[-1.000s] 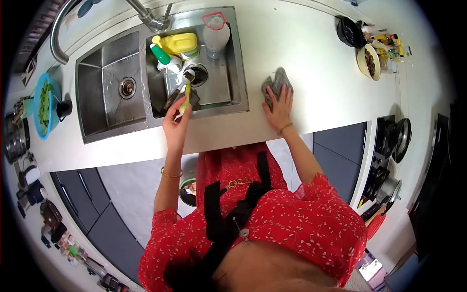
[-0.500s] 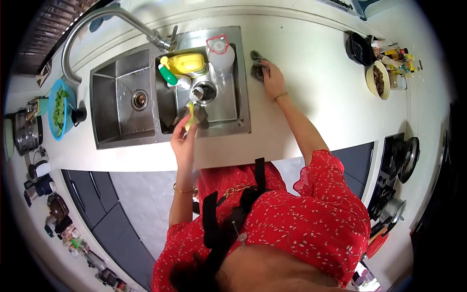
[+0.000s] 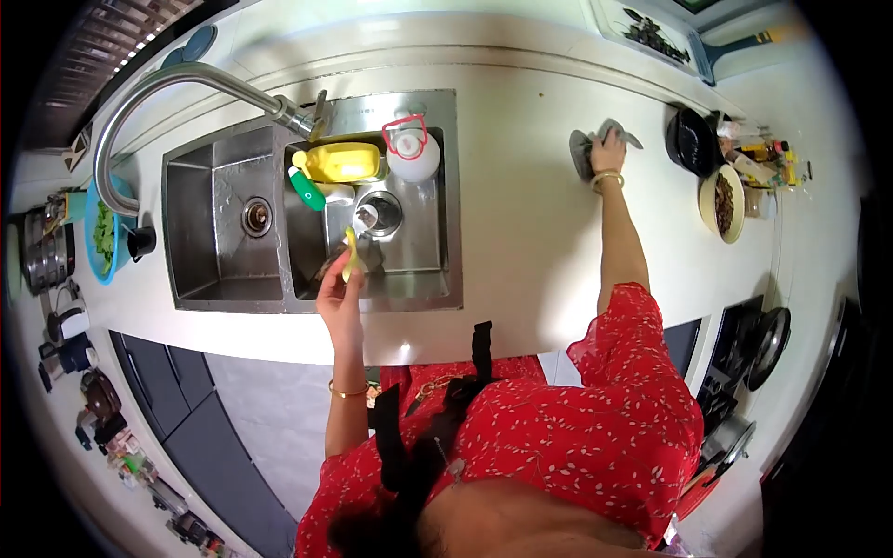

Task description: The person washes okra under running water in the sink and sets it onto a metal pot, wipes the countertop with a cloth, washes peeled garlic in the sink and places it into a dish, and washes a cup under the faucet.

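Note:
Between the pinched fingers of my left hand (image 3: 337,290) is a small yellow-green thing (image 3: 351,256), held over the front edge of the right sink basin (image 3: 423,256). My right hand (image 3: 609,156) presses on a grey cloth (image 3: 582,154) on the white countertop (image 3: 521,232), well right of the sink. The cloth sticks out on both sides of the fingers. In the right basin are a yellow bottle (image 3: 342,162), a green-capped bottle (image 3: 307,190) and a whitish container with a red handle (image 3: 414,160).
A curved faucet (image 3: 200,73) arches over the left basin (image 3: 244,219). Left of the sink are a blue basin of greens (image 3: 102,232) and a black cup (image 3: 141,243). To the right stand a black container (image 3: 693,141), a cream bowl (image 3: 723,206) and a stove (image 3: 735,344).
My right hand has moved with the cloth, first left towards the sink, then far right and towards the back of the counter. My left hand still holds the yellow-green thing. The view has shifted.

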Tool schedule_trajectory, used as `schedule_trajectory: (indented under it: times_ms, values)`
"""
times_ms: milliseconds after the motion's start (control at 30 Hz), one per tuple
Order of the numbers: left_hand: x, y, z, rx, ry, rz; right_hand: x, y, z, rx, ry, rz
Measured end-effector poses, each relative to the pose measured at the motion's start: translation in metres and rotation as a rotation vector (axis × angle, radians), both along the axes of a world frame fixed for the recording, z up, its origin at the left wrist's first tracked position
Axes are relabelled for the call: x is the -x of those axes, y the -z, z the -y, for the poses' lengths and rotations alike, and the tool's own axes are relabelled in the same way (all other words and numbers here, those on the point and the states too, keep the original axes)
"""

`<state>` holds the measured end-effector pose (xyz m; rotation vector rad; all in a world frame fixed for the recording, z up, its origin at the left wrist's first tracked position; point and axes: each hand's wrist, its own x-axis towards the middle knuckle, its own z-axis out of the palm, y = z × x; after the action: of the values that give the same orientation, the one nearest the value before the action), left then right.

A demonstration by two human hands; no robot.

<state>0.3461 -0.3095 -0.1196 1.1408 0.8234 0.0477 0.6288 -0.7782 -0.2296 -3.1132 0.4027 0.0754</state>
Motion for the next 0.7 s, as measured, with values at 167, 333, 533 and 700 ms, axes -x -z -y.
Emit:
schedule_trajectory:
  times_ms: [167, 333, 533, 700]
  values:
    - [-0.019, -0.001, 0.007, -0.005, -0.022, -0.020, -0.038, 0.012, -0.103, -0.259, -0.535, 0.154]
    - [-0.033, -0.005, 0.015, -0.002, -0.031, -0.056, -0.071, -0.012, -0.201, -0.751, -0.816, -0.138]
    - [-0.030, 0.003, 0.015, 0.029, -0.043, -0.069, -0.071, 0.008, -0.225, -0.876, -0.948, -0.247]
    - [-0.026, 0.000, 0.014, 0.063, -0.024, -0.064, -0.007, -0.015, -0.218, -0.847, -1.080, -0.307]
